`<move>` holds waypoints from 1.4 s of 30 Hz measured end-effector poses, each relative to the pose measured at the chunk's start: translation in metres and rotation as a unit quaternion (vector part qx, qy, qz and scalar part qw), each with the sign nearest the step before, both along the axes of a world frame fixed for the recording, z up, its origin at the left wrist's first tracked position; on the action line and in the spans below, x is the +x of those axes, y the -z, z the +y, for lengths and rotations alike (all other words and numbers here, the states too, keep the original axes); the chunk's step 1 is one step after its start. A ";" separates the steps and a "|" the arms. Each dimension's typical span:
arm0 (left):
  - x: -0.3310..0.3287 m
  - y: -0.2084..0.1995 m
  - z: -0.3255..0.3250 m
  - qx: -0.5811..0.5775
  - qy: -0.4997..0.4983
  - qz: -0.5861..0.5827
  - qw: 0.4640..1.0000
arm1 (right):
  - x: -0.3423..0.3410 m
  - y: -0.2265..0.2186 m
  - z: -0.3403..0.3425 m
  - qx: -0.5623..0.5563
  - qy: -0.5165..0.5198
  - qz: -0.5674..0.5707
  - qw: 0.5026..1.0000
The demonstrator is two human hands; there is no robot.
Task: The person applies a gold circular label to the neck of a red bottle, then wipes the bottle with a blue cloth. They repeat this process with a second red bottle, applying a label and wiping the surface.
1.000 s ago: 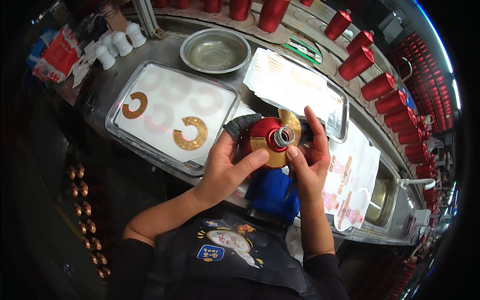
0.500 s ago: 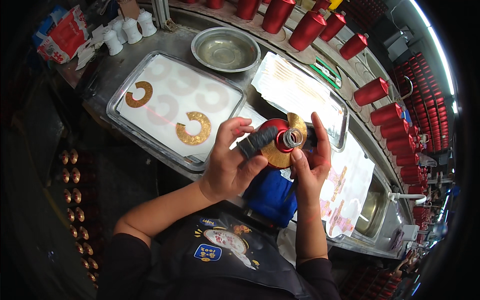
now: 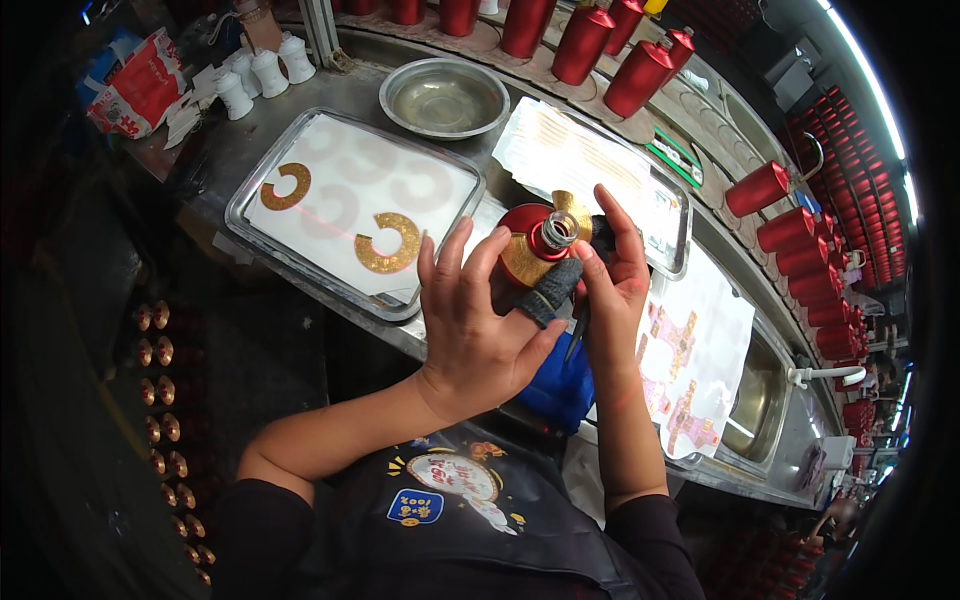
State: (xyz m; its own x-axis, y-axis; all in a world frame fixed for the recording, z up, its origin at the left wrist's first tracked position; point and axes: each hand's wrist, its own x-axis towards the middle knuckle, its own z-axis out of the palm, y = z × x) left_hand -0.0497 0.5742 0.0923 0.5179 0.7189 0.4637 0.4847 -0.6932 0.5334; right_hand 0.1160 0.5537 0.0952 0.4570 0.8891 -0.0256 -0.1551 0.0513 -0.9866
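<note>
My right hand (image 3: 612, 275) grips a red bottle (image 3: 520, 217) by its shoulder, with its thumb beside the open threaded neck. A dark thin pointed tool (image 3: 576, 335) also sticks out from that hand; its kind is unclear. Around the neck lies a C-shaped gold sticker (image 3: 525, 262), one end standing up off the shoulder. My left hand (image 3: 475, 325) has its fingers spread beside the bottle. Its dark-covered finger presses on the sticker, and another fingertip meets the bottle's edge. The bottle's lower body is hidden.
At left, a tray (image 3: 240, 222) bears two gold C-shaped stickers (image 3: 388, 243). Behind it stands a metal basin (image 3: 445, 100). A second tray (image 3: 683, 235) holds white sheets. Red bottles (image 3: 640, 78) line the curved conveyor. A sink (image 3: 757, 410) is at right.
The covered finger of my left hand has swung from the left side of the bottle to its near side, onto the sticker. The bottle has moved slightly left and away.
</note>
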 end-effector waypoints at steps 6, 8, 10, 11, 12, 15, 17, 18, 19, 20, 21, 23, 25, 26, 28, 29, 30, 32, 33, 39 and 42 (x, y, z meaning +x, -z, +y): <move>0.016 -0.020 -0.024 0.015 0.004 0.062 0.998 | 0.010 -0.012 -0.013 0.011 -0.012 0.078 0.997; 0.008 -0.010 -0.018 0.050 0.024 -0.066 0.996 | 0.013 -0.010 -0.016 0.050 -0.056 0.033 0.997; 0.009 0.002 -0.018 -0.026 0.004 -0.164 0.986 | 0.017 -0.005 -0.019 0.022 -0.078 -0.039 0.996; 0.012 0.008 -0.015 -0.060 -0.012 -0.152 0.987 | 0.019 -0.001 -0.021 0.034 -0.081 -0.013 0.996; 0.016 0.011 -0.015 -0.101 -0.042 -0.102 0.989 | 0.022 0.000 -0.024 0.059 -0.093 0.015 0.994; 0.027 0.010 0.001 -0.146 0.041 -0.117 0.982 | 0.027 0.004 -0.030 0.081 -0.098 0.049 0.991; 0.023 0.002 0.017 -0.321 0.119 -0.176 0.923 | 0.029 0.003 -0.034 0.085 -0.091 0.028 0.992; 0.019 -0.002 0.024 -0.451 0.142 -0.202 0.858 | 0.029 0.002 -0.036 0.086 -0.082 0.028 0.992; 0.016 -0.004 0.030 -0.523 0.193 -0.247 0.793 | 0.028 0.001 -0.037 0.087 -0.076 0.030 0.993; 0.012 -0.003 0.031 -0.439 0.215 -0.189 0.851 | 0.027 0.000 -0.038 0.085 -0.072 0.032 0.993; 0.010 -0.001 0.031 -0.354 0.210 -0.160 0.897 | 0.026 -0.001 -0.040 0.084 -0.072 0.026 0.994; 0.009 0.006 0.029 -0.271 0.172 -0.082 0.943 | 0.024 -0.002 -0.041 0.088 -0.062 0.048 0.993; 0.006 0.009 0.031 -0.296 0.173 -0.097 0.934 | 0.023 -0.003 -0.042 0.085 -0.063 0.078 0.991; 0.007 0.010 0.030 -0.305 0.174 -0.099 0.931 | 0.022 -0.003 -0.043 0.083 -0.058 0.073 0.992; 0.007 0.008 0.031 -0.409 0.219 -0.159 0.872 | 0.024 -0.004 -0.044 0.080 -0.046 0.064 0.994; 0.007 0.006 0.032 -0.392 0.225 -0.183 0.873 | 0.024 -0.004 -0.044 0.066 -0.052 0.054 0.995; 0.008 0.004 0.030 -0.358 0.234 -0.181 0.886 | 0.025 -0.004 -0.045 0.054 -0.054 0.044 0.996; 0.010 0.001 0.030 -0.282 0.208 -0.119 0.929 | 0.025 -0.004 -0.046 0.059 -0.050 0.049 0.996; 0.011 0.000 0.030 -0.271 0.222 -0.107 0.931 | 0.025 -0.004 -0.048 0.061 -0.049 0.045 0.996; 0.008 0.000 0.028 -0.244 0.195 -0.096 0.945 | 0.026 -0.002 -0.050 0.059 -0.048 0.056 0.996; 0.006 -0.001 0.025 -0.263 0.224 -0.084 0.935 | 0.026 -0.006 -0.054 0.060 -0.022 0.079 0.995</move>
